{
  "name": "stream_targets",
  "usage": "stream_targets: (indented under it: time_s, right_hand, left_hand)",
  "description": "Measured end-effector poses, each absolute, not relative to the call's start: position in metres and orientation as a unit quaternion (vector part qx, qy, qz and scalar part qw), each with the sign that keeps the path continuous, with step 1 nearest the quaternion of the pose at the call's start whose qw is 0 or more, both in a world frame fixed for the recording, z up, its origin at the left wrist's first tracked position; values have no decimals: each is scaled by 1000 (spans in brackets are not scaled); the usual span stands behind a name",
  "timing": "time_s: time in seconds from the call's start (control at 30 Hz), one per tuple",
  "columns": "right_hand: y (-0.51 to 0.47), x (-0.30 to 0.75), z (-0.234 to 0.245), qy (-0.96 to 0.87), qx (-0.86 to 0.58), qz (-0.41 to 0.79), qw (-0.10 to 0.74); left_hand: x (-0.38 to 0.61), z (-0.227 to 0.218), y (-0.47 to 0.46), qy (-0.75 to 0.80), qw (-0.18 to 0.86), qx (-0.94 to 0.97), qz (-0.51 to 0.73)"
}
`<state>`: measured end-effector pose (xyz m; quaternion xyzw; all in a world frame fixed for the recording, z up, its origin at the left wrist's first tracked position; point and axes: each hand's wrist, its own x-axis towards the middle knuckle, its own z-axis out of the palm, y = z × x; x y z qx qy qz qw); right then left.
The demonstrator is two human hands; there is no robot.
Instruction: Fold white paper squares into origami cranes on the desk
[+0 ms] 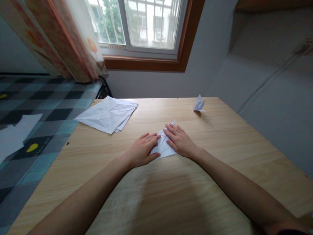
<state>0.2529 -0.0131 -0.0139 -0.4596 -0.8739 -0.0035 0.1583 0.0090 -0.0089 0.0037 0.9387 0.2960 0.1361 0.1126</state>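
A folded sheet of white paper [164, 148] lies flat on the wooden table, with crease lines across it and a narrow point sticking out at its far end. My left hand [144, 149] rests on the paper's left edge, fingers stretched out and thumb along the near side. Across the upper right part of the paper lies my right hand [179, 139], fingers extended and flat, pressing on it. Both hands cover portions of the paper, so its full outline is hidden. Neither hand grips anything.
Creased white sheets [107, 114] lie stacked at the table's far left. A small folded paper figure [199, 103] stands near the back right edge of the table [232, 137]. Left of the table, white paper [18, 133] lies on a checkered bed cover [61, 116].
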Motion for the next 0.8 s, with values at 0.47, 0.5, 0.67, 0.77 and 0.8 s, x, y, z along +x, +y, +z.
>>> stream_targets:
  time_s: [0.47, 0.5, 0.67, 0.77, 0.8]
  right_hand:
    - [5, 277, -14, -759, -644, 34, 90]
    - [4, 278, -14, -750, -652, 26, 105]
    - [-2, 275, -12, -776, -596, 55, 201]
    - [-5, 269, -11, -792, -542, 110, 258]
    - [-5, 267, -11, -793, -530, 126, 275]
  left_hand:
    - [8, 5, -8, 276, 97, 949, 123]
    - [8, 5, -8, 277, 94, 948, 124]
    - [9, 5, -9, 283, 60, 949, 125]
    - [10, 6, -9, 290, 51, 948, 124]
    - [10, 6, -10, 291, 50, 947, 123]
